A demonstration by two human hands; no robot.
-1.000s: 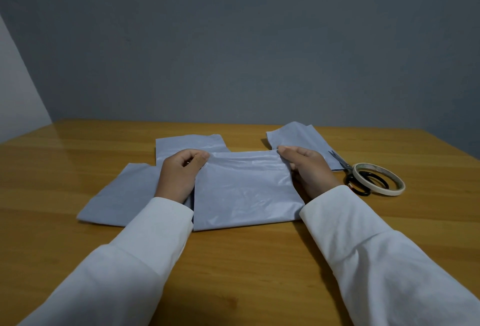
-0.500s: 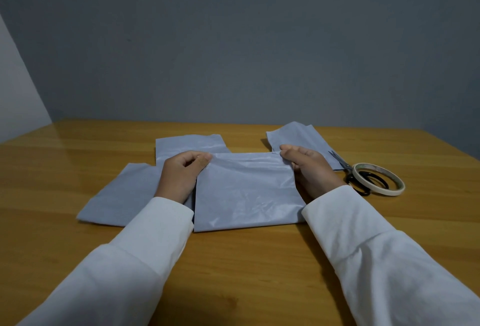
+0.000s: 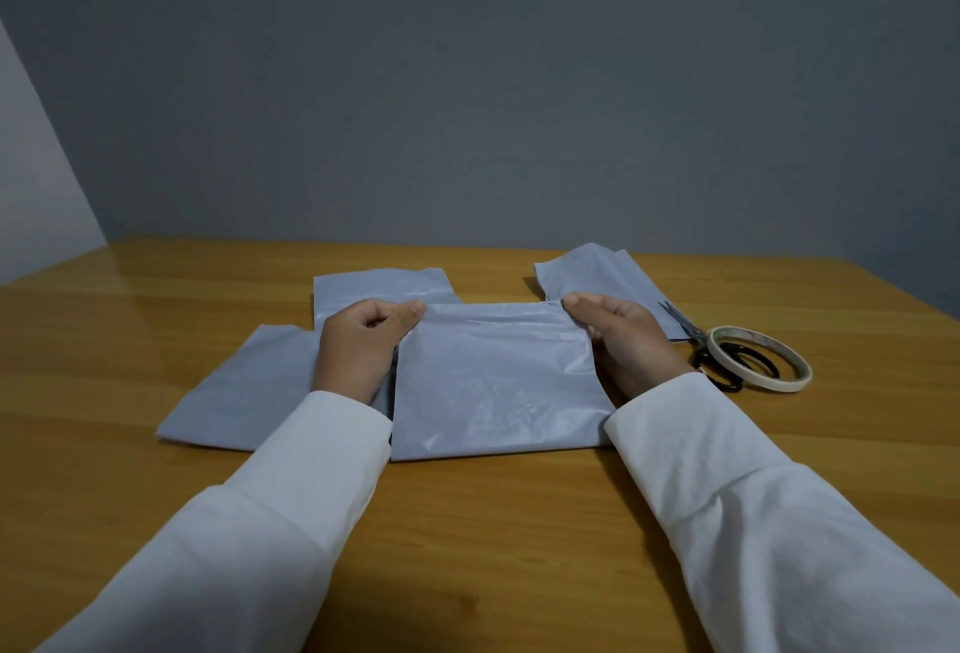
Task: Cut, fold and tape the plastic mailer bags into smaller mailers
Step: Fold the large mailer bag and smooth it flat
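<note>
Folding step — both hands pinned the far corners of the grey mailer on the table.

The mailer [image 3: 498, 382] lay flat near the table's [image 3: 519, 548] front edge, centred, overlapping two other grey bags: one to the left [image 3: 244, 392], one behind it [image 3: 374, 286]. A fourth piece [image 3: 597, 273] sat at the back right. Likely thin, light, floppy film — slick and creased, so it would probably slide or spring back unless held at edges or corners, not mid-sheet. The left hand [image 3: 358, 345] had fingers curled, gripping the far left corner. The right hand [image 3: 623, 340] gripped the far right edge, fingers bent onto the film; whether the thumb was under the sheet I couldn't tell. Both forearms came in low, sleeves resting near the tabletop. Scissors [image 3: 696, 340] and tape roll [image 3: 761, 358] sat just right of the right hand, untouched.
</note>
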